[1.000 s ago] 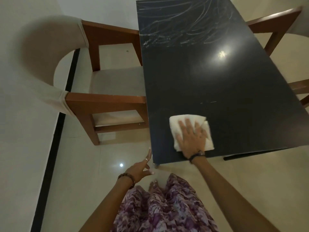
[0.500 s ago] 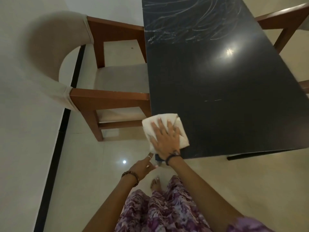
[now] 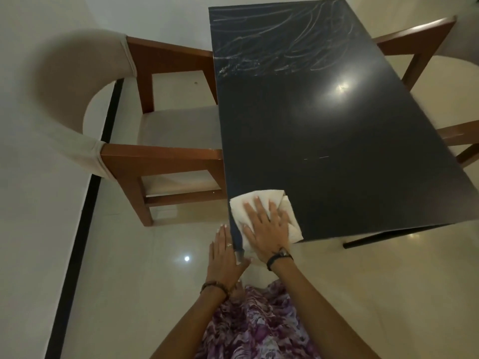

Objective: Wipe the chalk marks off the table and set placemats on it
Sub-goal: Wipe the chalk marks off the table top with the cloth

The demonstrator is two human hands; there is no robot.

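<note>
Head view: low in the frame's centre, the right hand [image 3: 268,230] lies flat, fingers spread, pressing the white cloth [image 3: 261,203] onto the dark counter [image 3: 337,141] at its near left corner. The left hand [image 3: 223,252], open, touches the counter's corner edge just left of it. Chalk marks [image 3: 280,47] remain across the counter's far end, upper frame.

I have one view only, from the head camera, looking steeply down and forward from the near short end of the dark table [image 3: 337,151]. The wide lens takes in its full length, chairs on both sides, and my forearms close below.
</note>
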